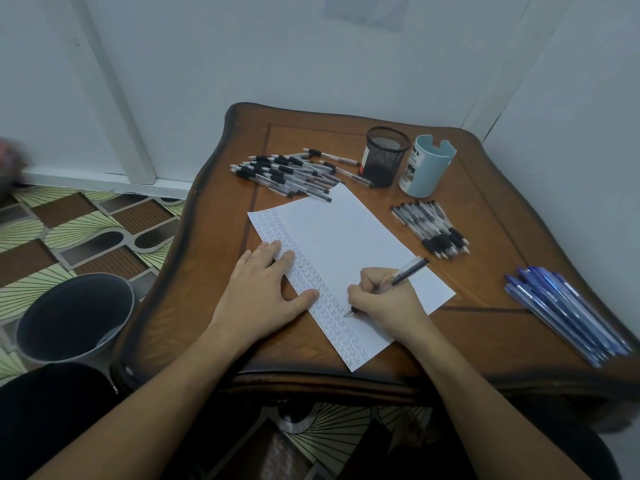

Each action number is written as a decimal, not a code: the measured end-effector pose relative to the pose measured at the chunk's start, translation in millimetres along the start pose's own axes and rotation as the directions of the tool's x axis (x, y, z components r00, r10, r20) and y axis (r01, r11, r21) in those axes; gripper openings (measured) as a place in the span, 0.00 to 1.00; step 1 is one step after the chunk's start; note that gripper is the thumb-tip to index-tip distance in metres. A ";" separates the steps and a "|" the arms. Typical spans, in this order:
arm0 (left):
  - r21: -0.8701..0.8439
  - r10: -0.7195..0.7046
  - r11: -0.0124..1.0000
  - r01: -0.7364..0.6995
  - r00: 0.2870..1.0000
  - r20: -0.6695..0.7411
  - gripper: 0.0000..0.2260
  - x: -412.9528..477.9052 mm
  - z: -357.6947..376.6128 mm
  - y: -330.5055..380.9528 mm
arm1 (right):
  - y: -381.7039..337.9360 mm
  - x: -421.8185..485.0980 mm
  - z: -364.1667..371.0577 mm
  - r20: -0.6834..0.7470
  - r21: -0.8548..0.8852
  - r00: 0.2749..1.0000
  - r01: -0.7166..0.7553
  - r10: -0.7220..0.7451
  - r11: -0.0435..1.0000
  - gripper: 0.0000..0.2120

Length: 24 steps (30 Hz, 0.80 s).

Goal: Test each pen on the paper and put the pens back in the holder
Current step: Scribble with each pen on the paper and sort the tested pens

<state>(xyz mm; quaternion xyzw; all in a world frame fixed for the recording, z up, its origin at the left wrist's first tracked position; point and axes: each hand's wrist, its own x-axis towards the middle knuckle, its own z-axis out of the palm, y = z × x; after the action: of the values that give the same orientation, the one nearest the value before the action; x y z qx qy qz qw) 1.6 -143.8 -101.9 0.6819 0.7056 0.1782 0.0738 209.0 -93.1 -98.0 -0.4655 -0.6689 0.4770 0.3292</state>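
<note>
right hand (384, 303): grip pinches pen (410, 271) low on barrel | pen: tilted, long axis diagonal, tip down-left touching paper (346, 237) beside the column of marks, rear end pointing up-right | left hand (263, 289): grip spread flat, pressing the paper's left edge | paper: flat on tabletop (467, 334) | mesh holder (386, 157): upright, far side.

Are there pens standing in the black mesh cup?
No, nothing sticks out of the black mesh cup; the pens lie in piles on the table.
</note>
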 end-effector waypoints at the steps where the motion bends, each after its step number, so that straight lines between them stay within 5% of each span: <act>1: 0.000 -0.001 1.000 0.001 1.000 0.000 0.42 0.0 0.2 0.0 | -0.3 -0.2 0.0 0.004 -0.002 1.000 0.001 -0.001 1.000 0.20; 24: -0.007 -0.006 1.000 0.006 1.000 -0.005 0.43 -0.5 0.7 1.1 | 1.6 -0.3 -1.7 -0.019 -0.041 1.000 0.015 -0.016 0.999 0.18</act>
<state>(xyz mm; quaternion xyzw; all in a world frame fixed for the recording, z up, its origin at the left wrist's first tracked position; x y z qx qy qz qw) 2.9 -144.2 -102.2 0.6790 0.7072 0.1821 0.0751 211.1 -92.6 -99.0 -0.4715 -0.6788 0.4560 0.3300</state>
